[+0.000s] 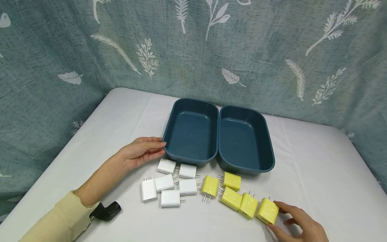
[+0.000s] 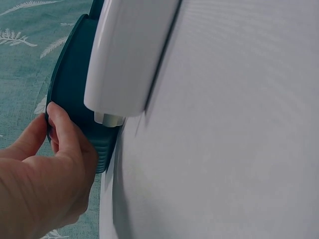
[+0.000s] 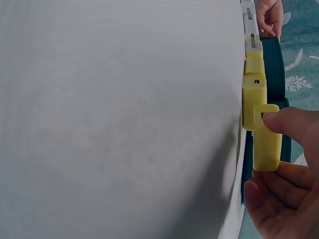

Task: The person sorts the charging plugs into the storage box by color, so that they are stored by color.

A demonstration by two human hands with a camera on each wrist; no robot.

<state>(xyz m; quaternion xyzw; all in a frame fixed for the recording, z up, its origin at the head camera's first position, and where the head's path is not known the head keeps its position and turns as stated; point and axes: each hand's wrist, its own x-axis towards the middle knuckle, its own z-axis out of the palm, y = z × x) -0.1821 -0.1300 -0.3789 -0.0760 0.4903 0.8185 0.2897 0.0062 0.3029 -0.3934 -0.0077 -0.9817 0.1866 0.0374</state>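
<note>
Two dark blue bins stand side by side, a left bin (image 1: 191,134) and a right bin (image 1: 243,143). My left hand (image 1: 140,153) pinches the near left corner of the left bin's rim between thumb and fingers, clearly seen in the left wrist view. At the right end of a loose group of yellow plug chargers (image 1: 232,198), my right hand (image 1: 302,223) grips one yellow charger (image 3: 267,147), thumb on one end and fingers at the other. Whether that charger touches the table cannot be told. Several white plug chargers (image 1: 170,199) lie before the left bin.
A white cloth (image 1: 314,161) covers the table. Behind it hangs a teal curtain (image 1: 260,43) with white leaf prints. A black wrist device (image 1: 105,211) sits at the left cuff. One white charger (image 2: 132,55) looms large in the left wrist view.
</note>
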